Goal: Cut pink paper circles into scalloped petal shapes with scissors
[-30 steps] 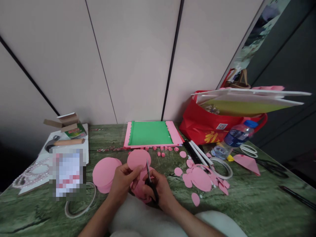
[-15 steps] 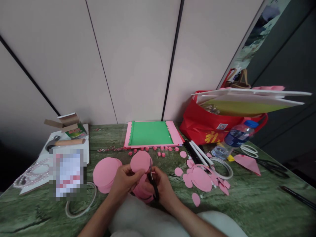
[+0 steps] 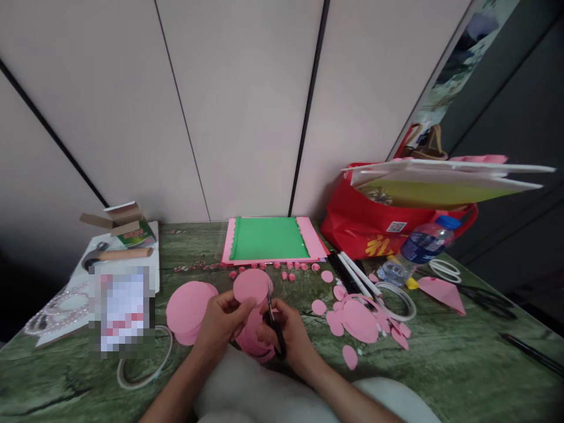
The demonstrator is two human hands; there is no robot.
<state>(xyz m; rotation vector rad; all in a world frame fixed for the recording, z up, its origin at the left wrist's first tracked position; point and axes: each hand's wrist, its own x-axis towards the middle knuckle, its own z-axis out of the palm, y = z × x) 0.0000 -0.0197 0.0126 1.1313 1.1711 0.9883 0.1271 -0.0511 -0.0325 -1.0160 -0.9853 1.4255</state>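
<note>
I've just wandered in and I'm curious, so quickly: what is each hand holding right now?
Left hand: closed, pinching a pink paper circle.
Right hand: closed, holding black-handled scissors.

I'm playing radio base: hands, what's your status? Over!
Left hand holding pink paper circle. Right hand holding black-handled scissors at circle's edge. Closest clutter: more pink paper just below.

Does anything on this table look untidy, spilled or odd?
The pink paper pieces lie untidily scattered at right, unlike the neater pink stack beside the left hand. White boards, seemingly too wide for the red bag, jut out of it.
</note>
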